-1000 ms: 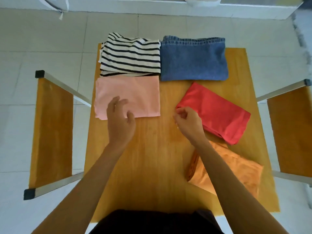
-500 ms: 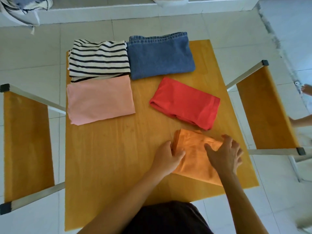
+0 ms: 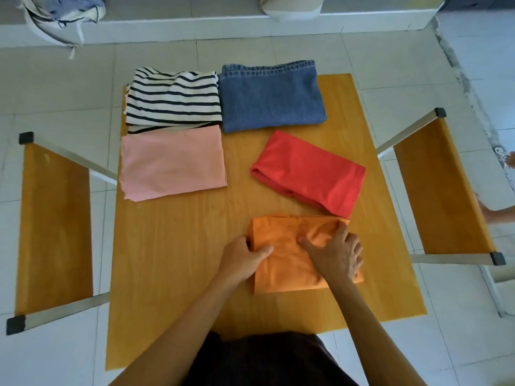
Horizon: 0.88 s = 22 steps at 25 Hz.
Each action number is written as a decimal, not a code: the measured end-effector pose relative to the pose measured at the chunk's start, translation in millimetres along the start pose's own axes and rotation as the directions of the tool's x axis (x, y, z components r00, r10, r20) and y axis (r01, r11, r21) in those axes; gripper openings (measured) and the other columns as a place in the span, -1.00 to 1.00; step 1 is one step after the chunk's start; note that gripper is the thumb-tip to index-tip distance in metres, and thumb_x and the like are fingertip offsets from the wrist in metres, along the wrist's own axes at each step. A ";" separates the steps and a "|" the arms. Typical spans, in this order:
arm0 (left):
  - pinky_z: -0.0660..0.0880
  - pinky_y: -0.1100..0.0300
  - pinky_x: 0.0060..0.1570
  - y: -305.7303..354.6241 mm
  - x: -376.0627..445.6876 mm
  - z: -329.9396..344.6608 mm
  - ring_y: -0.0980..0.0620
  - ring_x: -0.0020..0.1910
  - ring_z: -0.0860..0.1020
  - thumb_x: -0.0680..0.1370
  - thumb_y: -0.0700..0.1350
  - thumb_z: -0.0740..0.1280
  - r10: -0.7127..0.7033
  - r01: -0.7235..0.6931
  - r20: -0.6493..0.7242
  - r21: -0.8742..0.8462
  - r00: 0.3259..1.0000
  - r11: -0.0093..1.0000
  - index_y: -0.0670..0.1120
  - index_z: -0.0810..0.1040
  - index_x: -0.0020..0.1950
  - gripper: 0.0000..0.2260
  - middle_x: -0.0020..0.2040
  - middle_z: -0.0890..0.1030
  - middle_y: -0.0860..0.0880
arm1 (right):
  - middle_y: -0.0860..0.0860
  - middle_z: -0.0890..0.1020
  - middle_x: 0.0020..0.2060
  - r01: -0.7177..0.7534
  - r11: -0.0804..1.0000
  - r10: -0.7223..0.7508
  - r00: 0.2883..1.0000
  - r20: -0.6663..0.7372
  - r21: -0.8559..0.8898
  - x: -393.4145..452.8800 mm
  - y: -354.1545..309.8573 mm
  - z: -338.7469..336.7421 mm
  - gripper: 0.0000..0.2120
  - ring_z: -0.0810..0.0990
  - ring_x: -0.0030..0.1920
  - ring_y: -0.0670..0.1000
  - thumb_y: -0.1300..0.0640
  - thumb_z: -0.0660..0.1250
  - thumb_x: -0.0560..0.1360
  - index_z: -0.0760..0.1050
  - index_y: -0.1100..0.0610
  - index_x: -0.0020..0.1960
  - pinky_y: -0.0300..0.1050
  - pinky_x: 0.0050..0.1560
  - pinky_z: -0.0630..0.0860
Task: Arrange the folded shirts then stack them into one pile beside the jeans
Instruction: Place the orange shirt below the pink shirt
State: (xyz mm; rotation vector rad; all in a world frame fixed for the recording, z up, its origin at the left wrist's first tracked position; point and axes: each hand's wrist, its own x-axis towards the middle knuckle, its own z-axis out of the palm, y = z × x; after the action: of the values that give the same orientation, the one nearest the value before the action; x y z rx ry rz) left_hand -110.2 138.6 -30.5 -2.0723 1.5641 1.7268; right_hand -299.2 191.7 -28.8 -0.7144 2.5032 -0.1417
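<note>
Shirts lie folded on the wooden worktop (image 3: 172, 246), four of them, not yet stacked. The striped shirt (image 3: 172, 100) sits at the far left, its right edge touching the jeans (image 3: 271, 96), which lie at the far middle. The pink shirt (image 3: 172, 162) lies just in front of the striped one, overlapping its near edge. The red shirt (image 3: 309, 172) rests askew in front of the jeans, apart from them. The orange shirt (image 3: 284, 260) lies nearest the person, just short of the red one's near corner.

Both hands are on the orange shirt. The left hand (image 3: 242, 259) grips its left edge, thumb on top and fingers curled under the fold. The right hand (image 3: 338, 253) lies flat on the right half, fingers (image 3: 354, 246) spread and pressing down, grasping nothing.

Two benches (image 3: 54, 227) flank the worktop on a tiled floor (image 3: 55, 93). A heap of cloth (image 3: 61, 12) lies on a ledge at the far left.
</note>
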 end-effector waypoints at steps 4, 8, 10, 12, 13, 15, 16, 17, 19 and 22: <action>0.58 0.06 0.03 -39.8 -2.7 -53.3 0.00 0.02 0.63 0.44 0.21 0.42 -0.088 0.068 -0.107 -0.178 0.990 0.982 -0.06 0.60 0.22 -0.53 0.11 0.66 -0.01 | 0.21 0.52 0.26 0.017 0.972 -0.055 0.986 0.159 0.233 -1.8 -28.4 12.0 -0.15 0.52 0.26 0.26 -0.20 0.50 0.36 0.18 0.15 0.44 0.13 0.19 0.48; 0.57 0.07 -0.01 -69.0 -11.5 -87.3 0.04 0.00 0.62 0.50 0.24 0.34 -0.101 0.026 -0.228 -0.312 0.968 0.950 -0.04 0.62 0.15 -0.59 0.04 0.66 0.04 | 0.08 0.60 0.10 0.046 0.944 -0.166 0.921 0.353 0.326 -19.5 -67.5 30.1 -0.38 0.58 0.06 0.13 -0.15 0.50 0.39 0.43 0.19 0.28 0.00 -0.02 0.51; 0.55 0.01 0.05 -77.1 -13.1 -100.2 -0.01 0.04 0.60 0.53 0.23 0.30 -0.103 -0.001 -0.271 -0.357 0.957 0.934 -0.03 0.58 0.16 -0.61 0.07 0.64 0.01 | 0.01 0.55 0.04 0.056 0.912 -0.229 0.891 0.392 0.406 -26.4 -89.7 33.5 -0.39 0.54 0.01 0.05 -0.13 0.51 0.39 0.45 0.17 0.29 -0.06 -0.06 0.47; 0.53 -0.04 0.12 -87.2 -12.0 -120.7 -0.06 0.09 0.58 0.53 0.23 0.29 -0.120 -0.014 -0.318 -0.388 0.941 0.921 -0.06 0.54 0.21 -0.57 0.11 0.61 -0.02 | 0.00 0.56 0.05 0.109 0.883 -0.309 0.867 0.392 0.457 -29.9 -114.9 36.6 -0.42 0.54 0.01 0.02 -0.13 0.53 0.38 0.45 0.12 0.27 -0.09 -0.10 0.46; 0.52 -0.07 0.15 -93.5 -8.9 -132.7 -0.09 0.11 0.57 0.53 0.24 0.29 -0.132 -0.016 -0.351 -0.389 0.927 0.921 -0.09 0.53 0.24 -0.53 0.13 0.60 -0.04 | 0.00 0.57 0.05 0.142 0.870 -0.350 0.853 0.388 0.472 -30.6 -127.6 38.8 -0.43 0.55 0.01 0.01 -0.13 0.54 0.37 0.45 0.11 0.25 -0.09 -0.10 0.48; 0.50 -0.15 0.19 -106.6 0.6 -157.7 -0.15 0.14 0.56 0.53 0.24 0.29 -0.159 0.000 -0.426 -0.351 0.891 0.936 -0.14 0.54 0.25 -0.49 0.14 0.60 -0.08 | 0.01 0.59 0.04 0.183 0.848 -0.403 0.831 0.383 0.497 -32.2 -151.4 45.8 -0.48 0.58 0.01 0.02 -0.07 0.53 0.40 0.44 0.12 0.24 -0.06 -0.06 0.54; 0.49 -0.17 0.20 -111.9 5.7 -168.3 -0.17 0.15 0.55 0.54 0.22 0.28 -0.171 0.014 -0.458 -0.327 0.872 0.945 -0.16 0.54 0.26 -0.50 0.16 0.60 -0.11 | 0.02 0.60 0.03 0.197 0.846 -0.414 0.828 0.378 0.495 -33.4 -161.9 49.8 -0.52 0.60 0.01 0.03 -0.03 0.50 0.43 0.44 0.12 0.24 -0.03 -0.03 0.57; 0.48 -0.18 0.21 -116.0 10.7 -176.4 -0.19 0.17 0.55 0.56 0.20 0.27 -0.179 0.027 -0.487 -0.302 0.855 0.953 -0.17 0.53 0.28 -0.50 0.20 0.60 -0.14 | 0.03 0.61 0.03 0.221 0.847 -0.424 0.830 0.363 0.483 -33.5 -170.0 54.5 -0.57 0.61 0.01 0.04 0.02 0.48 0.45 0.44 0.13 0.23 0.01 0.00 0.59; 0.46 -0.17 0.25 -118.8 17.7 -183.0 -0.20 0.23 0.53 0.56 0.13 0.27 -0.170 0.032 -0.545 -0.253 0.821 0.967 -0.17 0.47 0.37 -0.50 0.29 0.57 -0.18 | 0.05 0.64 0.01 0.292 0.854 -0.449 0.832 0.326 0.431 -32.5 -178.9 63.5 -0.63 0.63 0.02 0.08 0.07 0.43 0.47 0.46 0.14 0.22 0.07 0.05 0.60; 0.40 -0.18 0.29 -108.5 18.3 -174.4 -0.22 0.34 0.42 0.57 -0.04 0.28 -0.100 0.058 -0.679 -0.085 0.728 0.995 -0.14 0.37 0.43 -0.55 0.38 0.45 -0.20 | 0.06 0.62 -0.06 0.350 0.865 -0.463 0.832 0.304 0.360 -30.5 -178.4 72.4 -0.72 0.61 0.02 0.13 0.09 0.39 0.49 0.51 0.18 0.15 0.09 0.06 0.57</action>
State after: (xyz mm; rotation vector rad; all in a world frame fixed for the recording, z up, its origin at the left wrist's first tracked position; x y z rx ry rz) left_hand 87.7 81.0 -35.4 -2.9727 1.5048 1.0056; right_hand -157.4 58.0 -34.4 -1.0370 1.8741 -0.4690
